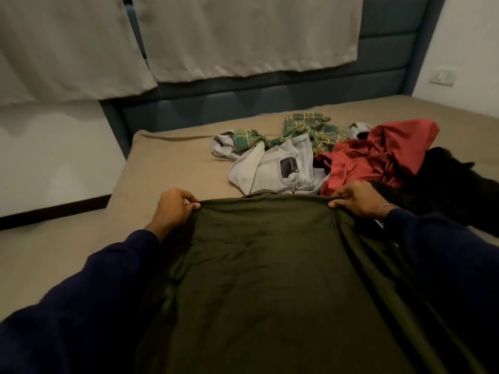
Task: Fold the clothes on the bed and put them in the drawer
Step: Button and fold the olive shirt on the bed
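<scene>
A dark olive shirt is spread out in front of me over the beige bed, stretched between both hands. My left hand pinches its far left corner and my right hand pinches its far right corner. Beyond the shirt lies a pile of unfolded clothes: light grey jeans, a green plaid shirt, a red garment and a black garment. No drawer is in view.
A blue padded headboard runs along the far side of the bed. Pale curtains hang above it. A wall socket sits at the right. The floor with a dark skirting strip lies left of the bed.
</scene>
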`<state>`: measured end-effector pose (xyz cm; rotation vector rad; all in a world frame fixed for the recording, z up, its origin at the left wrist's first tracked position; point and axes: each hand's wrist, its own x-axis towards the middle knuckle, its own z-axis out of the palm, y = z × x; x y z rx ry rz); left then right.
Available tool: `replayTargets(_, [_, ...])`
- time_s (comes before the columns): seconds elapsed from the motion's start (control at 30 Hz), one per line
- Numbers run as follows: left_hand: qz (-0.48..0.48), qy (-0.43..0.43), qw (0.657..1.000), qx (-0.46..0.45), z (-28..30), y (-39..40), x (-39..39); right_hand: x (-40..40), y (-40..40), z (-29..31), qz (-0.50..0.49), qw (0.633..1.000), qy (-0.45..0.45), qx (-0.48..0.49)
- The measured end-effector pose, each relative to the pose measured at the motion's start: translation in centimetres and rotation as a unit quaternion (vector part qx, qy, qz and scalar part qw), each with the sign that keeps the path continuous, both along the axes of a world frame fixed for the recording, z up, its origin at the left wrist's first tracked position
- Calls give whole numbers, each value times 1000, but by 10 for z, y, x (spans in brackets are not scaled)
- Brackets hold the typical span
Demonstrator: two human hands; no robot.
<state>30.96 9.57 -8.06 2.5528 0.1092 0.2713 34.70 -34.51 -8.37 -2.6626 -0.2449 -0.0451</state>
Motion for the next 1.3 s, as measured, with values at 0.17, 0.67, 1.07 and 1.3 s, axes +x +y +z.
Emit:
replayTargets(0.17, [-3, -8, 1000, 23, -56, 7, 17, 22, -1, -51, -2, 1000, 13, 6])
replayTargets(0.67, [-110, -2, 993, 43, -40, -171, -26, -69, -55, -24, -85, 944, 310, 71])
replayTargets(1.07, [-209, 192, 959, 27, -66, -314, -61, -88, -121, 8, -110, 946, -93, -290])
replayTargets(1.3, [-161, 208, 956, 131, -75, -339, -63, -105, -146, -28, -123, 964, 231, -55])
